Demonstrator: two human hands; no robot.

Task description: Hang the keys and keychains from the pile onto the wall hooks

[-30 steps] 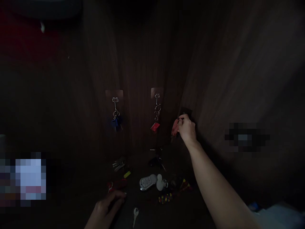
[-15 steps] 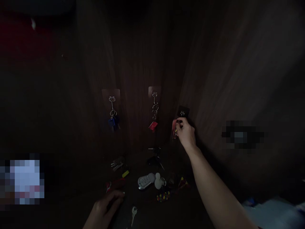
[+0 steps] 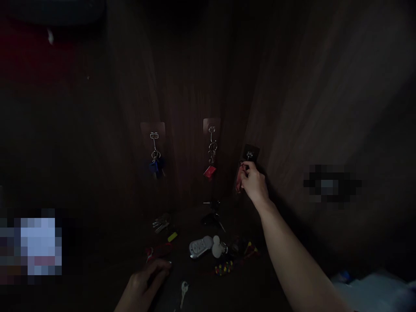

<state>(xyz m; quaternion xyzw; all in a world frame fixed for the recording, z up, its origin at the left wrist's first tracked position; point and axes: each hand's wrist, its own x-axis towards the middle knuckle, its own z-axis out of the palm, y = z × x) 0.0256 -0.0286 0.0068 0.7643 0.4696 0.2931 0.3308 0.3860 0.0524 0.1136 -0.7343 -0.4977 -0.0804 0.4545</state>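
On the right, my right hand (image 3: 255, 182) pinches a red strap-like keychain (image 3: 239, 177) just below a small metal hook (image 3: 250, 154). My fingers hide part of the keychain, and I cannot tell whether its ring is on the hook. Low on the left, my left hand (image 3: 143, 279) lies over the dark surface with thumb and fingers slightly apart. Nothing shows between them. Just beyond its fingertips are a red keychain (image 3: 151, 252) and, farther off, a bunch of keys (image 3: 161, 223) with a yellow-green tag (image 3: 172, 237). A single key (image 3: 184, 289) lies to its right.
Blue-headed keys (image 3: 156, 167) hang from the left hook (image 3: 154, 135), and a red-tagged key set (image 3: 210, 172) from the middle hook (image 3: 212, 129). Below lie a silver remote (image 3: 200, 247), a pale round-eared fob (image 3: 217, 247), a beaded keychain (image 3: 224, 268) and dark keys (image 3: 212, 220).
The red keychain in my right hand has turned, and the yellow piece seen by it earlier no longer shows. My right hand stays by the hook; my left hand is nearly still.
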